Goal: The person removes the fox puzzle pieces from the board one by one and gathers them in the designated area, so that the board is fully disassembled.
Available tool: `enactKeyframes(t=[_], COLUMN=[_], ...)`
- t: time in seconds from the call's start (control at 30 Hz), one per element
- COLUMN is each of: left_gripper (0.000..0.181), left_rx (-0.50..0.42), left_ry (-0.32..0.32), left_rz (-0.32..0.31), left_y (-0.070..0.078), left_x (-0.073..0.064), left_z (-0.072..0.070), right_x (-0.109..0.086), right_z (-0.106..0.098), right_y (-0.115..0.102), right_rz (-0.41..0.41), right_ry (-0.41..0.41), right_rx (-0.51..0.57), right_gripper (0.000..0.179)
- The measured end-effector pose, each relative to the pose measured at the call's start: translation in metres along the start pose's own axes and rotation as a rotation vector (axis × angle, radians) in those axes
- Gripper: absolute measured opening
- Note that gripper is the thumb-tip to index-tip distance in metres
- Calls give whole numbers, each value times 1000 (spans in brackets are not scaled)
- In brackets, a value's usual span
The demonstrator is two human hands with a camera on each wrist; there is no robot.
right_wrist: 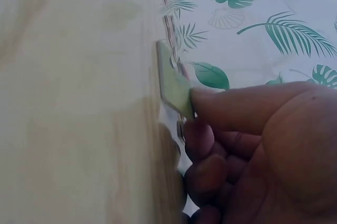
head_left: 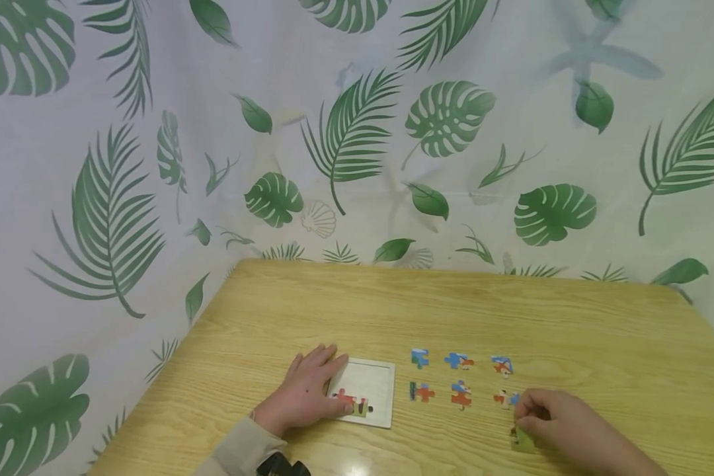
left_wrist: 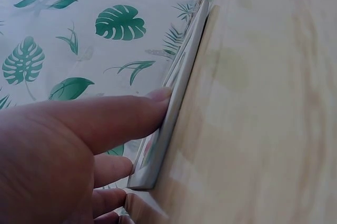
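Observation:
A pale square puzzle tray [head_left: 381, 377] lies on the table, with a few joined puzzle pieces [head_left: 357, 403] along its lower left. My left hand [head_left: 306, 390] rests on the tray's left side, fingers spread and thumb over the near edge; in the left wrist view the thumb [left_wrist: 131, 116] touches the tray's rim [left_wrist: 176, 97]. My right hand [head_left: 559, 420] pinches a green puzzle piece [head_left: 522, 441] between thumb and fingers, to the right of the tray. In the right wrist view that piece [right_wrist: 175, 81] is tilted up, one edge near the tabletop.
Between the tray and my right hand, loose puzzle pieces lie in two rows, among them a blue and green one [head_left: 419, 358], a fox-patterned one [head_left: 502, 365] and a red one [head_left: 461, 395]. A leaf-print curtain [head_left: 357, 218] hangs behind the wooden table [head_left: 309, 304].

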State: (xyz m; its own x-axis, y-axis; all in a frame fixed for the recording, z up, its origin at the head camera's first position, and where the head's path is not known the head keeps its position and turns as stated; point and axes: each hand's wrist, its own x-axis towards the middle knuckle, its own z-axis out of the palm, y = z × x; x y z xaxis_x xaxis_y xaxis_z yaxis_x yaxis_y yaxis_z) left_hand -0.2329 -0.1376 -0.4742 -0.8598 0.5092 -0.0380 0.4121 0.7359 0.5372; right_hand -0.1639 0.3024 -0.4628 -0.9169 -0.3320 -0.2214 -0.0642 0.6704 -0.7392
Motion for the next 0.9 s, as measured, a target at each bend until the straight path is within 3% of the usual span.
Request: enactKeyframes(t=[0.23,0.9], left_gripper=[87,88], left_rx=[6,1], left_ry=[-1,-7], left_rz=[6,19], left_y=[1,-3], left_x=[0,1], left_z=[-1,0], right_x=[1,2], right_z=[6,15], right_y=[-2,-7], right_rz=[35,39], right_ry=[40,133], right_rx=[-59,-150], right_gripper=[16,10])
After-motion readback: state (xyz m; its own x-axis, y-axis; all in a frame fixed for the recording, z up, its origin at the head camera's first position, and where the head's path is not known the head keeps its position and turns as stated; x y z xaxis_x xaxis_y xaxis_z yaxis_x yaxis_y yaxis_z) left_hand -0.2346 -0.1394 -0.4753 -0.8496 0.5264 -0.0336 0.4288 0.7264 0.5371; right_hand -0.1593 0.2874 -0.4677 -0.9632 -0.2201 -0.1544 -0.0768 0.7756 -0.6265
